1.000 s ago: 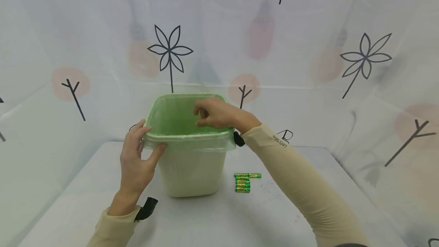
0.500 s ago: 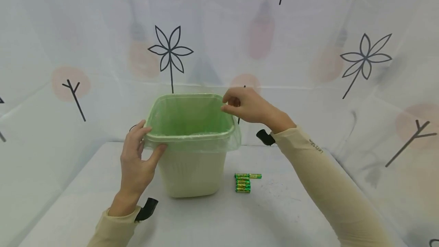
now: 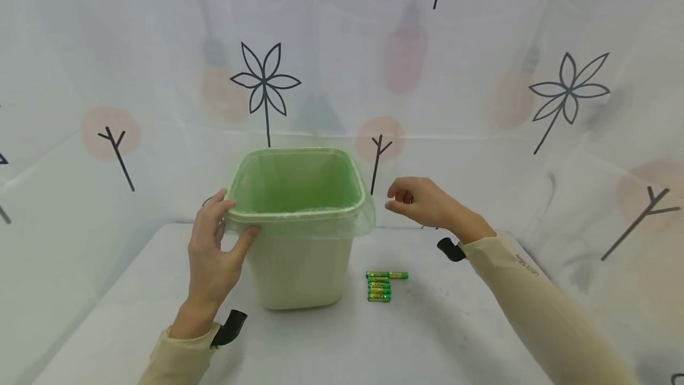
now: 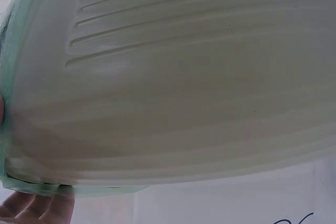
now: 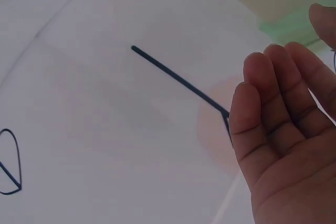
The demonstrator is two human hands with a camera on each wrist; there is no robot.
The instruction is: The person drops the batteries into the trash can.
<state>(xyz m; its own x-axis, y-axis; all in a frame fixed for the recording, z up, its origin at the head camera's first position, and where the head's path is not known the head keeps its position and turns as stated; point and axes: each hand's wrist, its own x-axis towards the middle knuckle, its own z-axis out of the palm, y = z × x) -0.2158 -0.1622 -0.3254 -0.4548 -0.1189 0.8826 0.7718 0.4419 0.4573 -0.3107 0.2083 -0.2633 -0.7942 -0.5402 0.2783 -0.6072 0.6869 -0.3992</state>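
Observation:
A pale cream trash bin [image 3: 301, 272] stands upright on the table in the head view, lined with a thin green bag [image 3: 299, 180] folded over its rim. My left hand [image 3: 214, 254] grips the bin's front left corner, thumb on the front and fingers on the left side. Its fingertips also show at the bag's edge in the left wrist view. Off to the right of the bin, my right hand [image 3: 424, 202] is in the air with loosely curled fingers. The palm [image 5: 294, 177] holds nothing in the right wrist view. The bin's bottom inside is hidden.
Several green batteries [image 3: 379, 285] lie grouped on the white table [image 3: 299, 349], just right of the bin. A white curtain [image 3: 470, 76] printed with flowers and twigs hangs behind and at both sides.
My right hand has moved from over the bin's opening out to the right and down. The bag's right edge now hangs outward. My left hand keeps its place on the rim.

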